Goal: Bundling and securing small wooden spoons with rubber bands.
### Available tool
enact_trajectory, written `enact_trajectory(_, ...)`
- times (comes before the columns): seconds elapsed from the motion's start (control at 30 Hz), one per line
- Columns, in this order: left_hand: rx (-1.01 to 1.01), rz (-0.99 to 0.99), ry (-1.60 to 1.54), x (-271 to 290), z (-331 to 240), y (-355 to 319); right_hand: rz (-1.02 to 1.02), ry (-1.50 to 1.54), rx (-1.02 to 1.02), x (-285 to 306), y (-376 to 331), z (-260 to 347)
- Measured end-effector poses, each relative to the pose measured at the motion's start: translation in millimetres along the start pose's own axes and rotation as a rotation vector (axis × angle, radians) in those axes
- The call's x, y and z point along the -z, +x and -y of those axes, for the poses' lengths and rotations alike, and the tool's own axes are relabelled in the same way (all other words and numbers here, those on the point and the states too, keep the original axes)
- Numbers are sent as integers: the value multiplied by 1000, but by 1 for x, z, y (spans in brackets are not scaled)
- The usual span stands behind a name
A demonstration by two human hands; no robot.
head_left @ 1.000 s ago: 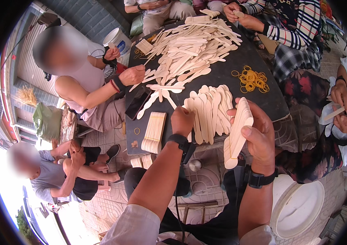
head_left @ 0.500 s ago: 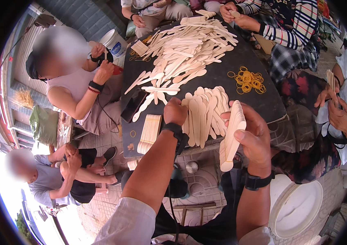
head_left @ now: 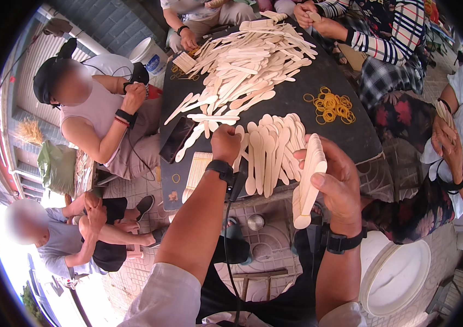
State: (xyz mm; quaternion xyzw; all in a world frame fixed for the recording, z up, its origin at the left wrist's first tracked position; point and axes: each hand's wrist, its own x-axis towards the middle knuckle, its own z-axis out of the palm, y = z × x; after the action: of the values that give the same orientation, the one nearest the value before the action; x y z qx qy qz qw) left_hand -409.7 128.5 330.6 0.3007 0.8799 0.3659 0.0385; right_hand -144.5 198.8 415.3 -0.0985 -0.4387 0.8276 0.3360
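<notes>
A thick stack of wooden spoons (head_left: 309, 185) is gripped in my right hand (head_left: 336, 177), with the thumb along its near side and the fingers behind. My left hand (head_left: 225, 145) is closed at the left end of a spread row of loose wooden spoons (head_left: 269, 152) at the table's near edge. One wooden spoon (head_left: 238, 146) stands out from that row against its fingers; the fingertips themselves are partly hidden. Beside my left wrist lies a banded bundle of wooden spoons (head_left: 197, 170). A dark phone (head_left: 178, 139) lies left of the hand.
A large heap of wooden spoons (head_left: 242, 65) covers the far part of the black table (head_left: 302, 101). Yellow rubber bands (head_left: 333, 106) lie in a pile at right. Co-workers sit around the table, several handling spoons. A white bucket (head_left: 149, 57) stands at the far left.
My left hand has moved slightly left and away, bringing one spoon out from the row's left end. My right hand and its stack have hardly moved.
</notes>
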Motion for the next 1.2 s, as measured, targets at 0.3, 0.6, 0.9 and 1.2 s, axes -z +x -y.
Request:
enact_trajectory(0.3,-59,216,151,2,-12,-9,1,-27,-15,-2,0,-3)
enact_trajectory(0.6,-38,279,186,5,-15,-9,9,-44,-5,0,-1,-4)
enact_trajectory(0.9,-207,293,203,13,-16,-14,12,-46,7,0,0,-2)
enact_trajectory(1.2,-205,299,201,13,-14,-7,9,-40,6,-2,-1,-1)
